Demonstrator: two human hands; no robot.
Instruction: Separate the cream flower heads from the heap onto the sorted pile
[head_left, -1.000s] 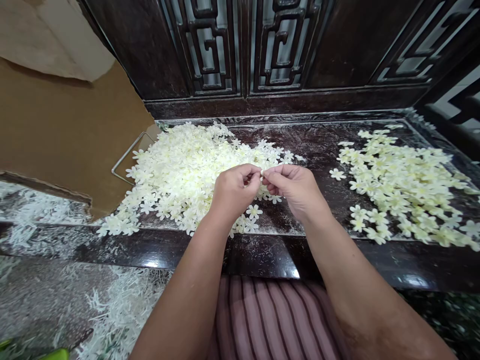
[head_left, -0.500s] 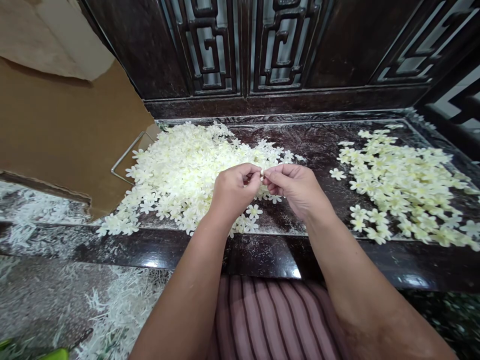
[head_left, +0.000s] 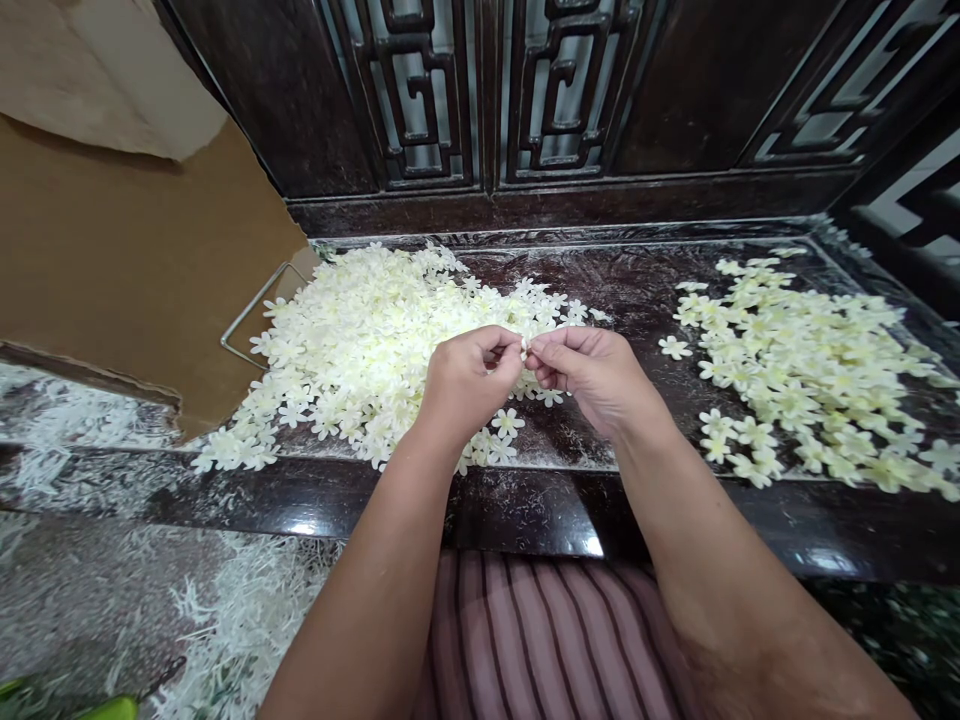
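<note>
My left hand (head_left: 471,375) and my right hand (head_left: 592,372) meet fingertip to fingertip over the bench. Thumbs and forefingers pinch a small white flower (head_left: 523,347) between them; most of it is hidden by the fingers. Under and behind my left hand spreads a large heap of loose pale-yellow and white artificial flowers (head_left: 360,330). A few single flowers (head_left: 508,423) lie just below the hands. To the right of my right hand is a second, smaller heap of the same flowers (head_left: 802,370).
The dark wooden bench (head_left: 637,275) has a carved lattice back (head_left: 491,100). Brown cardboard (head_left: 142,260) stands at the left, with a bent metal wire (head_left: 255,310) beside it. White shreds (head_left: 232,620) litter the floor and bench edge.
Almost nothing differs. Both hands keep the same pinch in the same place, and the heaps look the same.
</note>
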